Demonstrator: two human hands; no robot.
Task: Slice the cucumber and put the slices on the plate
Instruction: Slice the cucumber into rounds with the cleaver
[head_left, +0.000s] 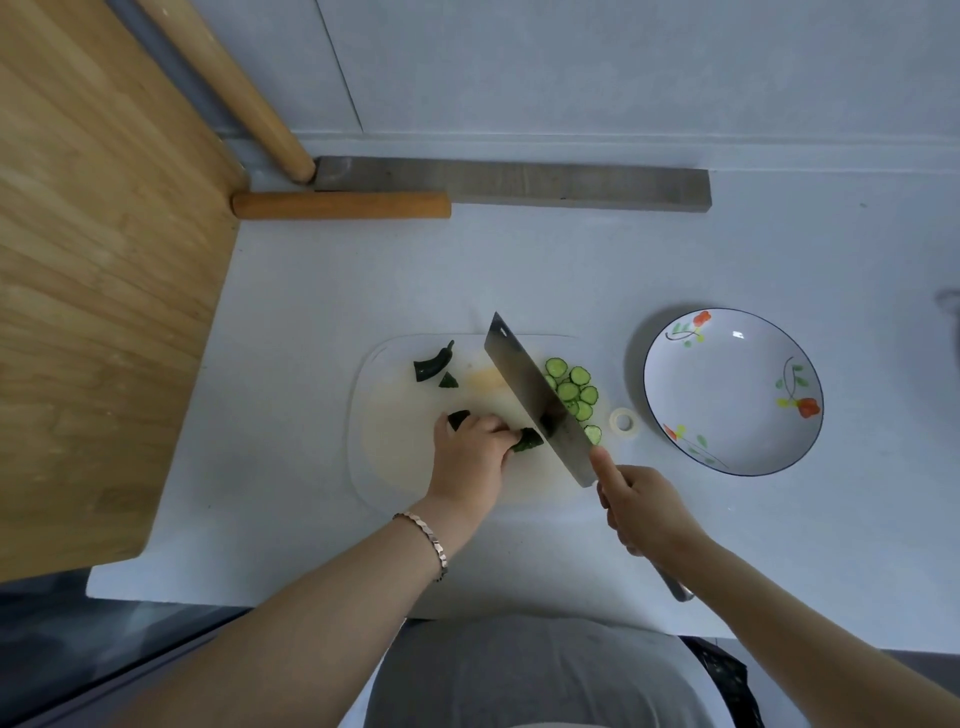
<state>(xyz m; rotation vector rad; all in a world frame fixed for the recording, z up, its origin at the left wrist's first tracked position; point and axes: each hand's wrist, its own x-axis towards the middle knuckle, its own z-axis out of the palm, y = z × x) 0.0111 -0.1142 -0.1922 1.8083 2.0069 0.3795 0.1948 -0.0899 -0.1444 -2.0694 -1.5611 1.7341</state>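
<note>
— Nearest the camera, what are the person's hands doing?

— Her... no, the person's right hand (641, 506) is gripping the handle of a cleaver (537, 400), forefinger lying along the blade's spine; the left hand (475, 449) is clamping down on the cucumber (527, 440), fingers curled over it.

— Where is the cucumber sitting?

— It is lying on the white cutting board (395, 467), its cut end touching the blade, which is standing tilted against it.

— And the slices?

— The slices (574, 389) are lying on the board at two o'clock from the cucumber, just beyond the blade. Dark green trimmings (434, 366) are resting at eleven o'clock.

— The plate?

— The flowered plate (727, 426) is sitting at three o'clock from the board, well apart from the slices, with a small tape roll (623, 421) lying between board and plate.
</note>
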